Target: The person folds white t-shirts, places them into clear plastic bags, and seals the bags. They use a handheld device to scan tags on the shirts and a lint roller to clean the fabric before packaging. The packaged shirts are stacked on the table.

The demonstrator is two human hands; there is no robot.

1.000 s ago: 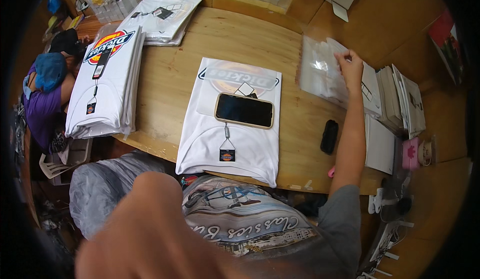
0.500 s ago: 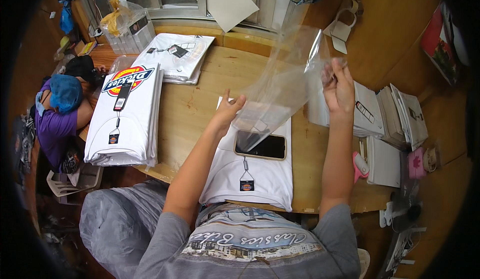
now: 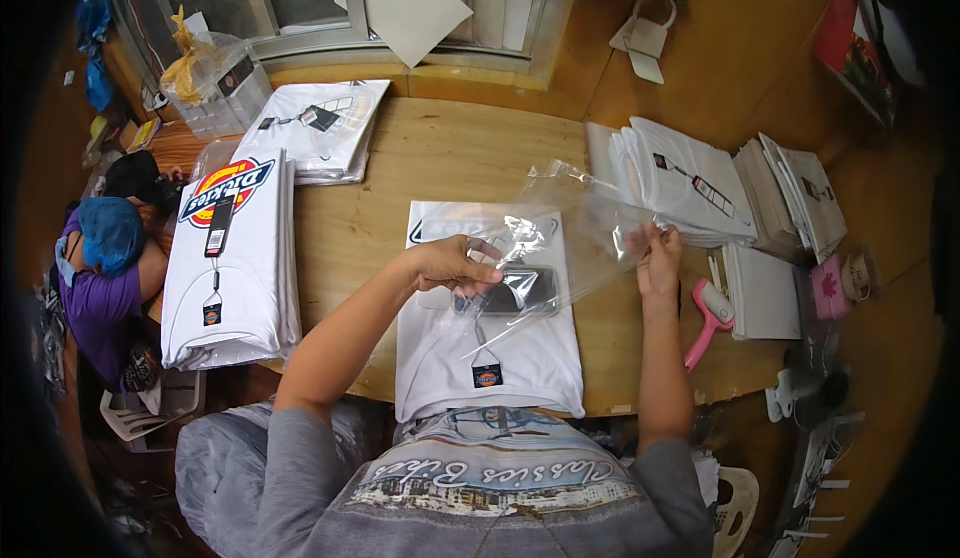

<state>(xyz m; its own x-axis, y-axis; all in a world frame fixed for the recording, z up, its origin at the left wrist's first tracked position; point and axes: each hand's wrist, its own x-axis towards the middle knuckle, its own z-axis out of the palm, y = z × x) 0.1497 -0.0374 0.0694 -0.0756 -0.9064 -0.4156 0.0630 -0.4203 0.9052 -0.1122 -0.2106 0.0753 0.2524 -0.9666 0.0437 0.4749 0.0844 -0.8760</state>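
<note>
A clear plastic bag stretches slantwise between my hands. My left hand is closed on its near left part, thumb and fingers pinching the film. At the bag's right end, the fingertips of my right hand grip the edge. Under the film lies a folded white T-shirt, flat on the table before me, with a small dark tag at the neck. A dark phone-like rectangle rests on the shirt, seen through the plastic; my left fingers hover beside it.
Folded white T-shirts are stacked at the left, with bagged shirts behind. More white shirts lie at the right, near a pink-handled lint roller. A person in purple sits at the far left. The wooden table ends close to my body.
The bag has come down from a raised, upright slant to lie low over the shirt. My left hand has shifted onto the film above the phone; my right hand has lowered.
</note>
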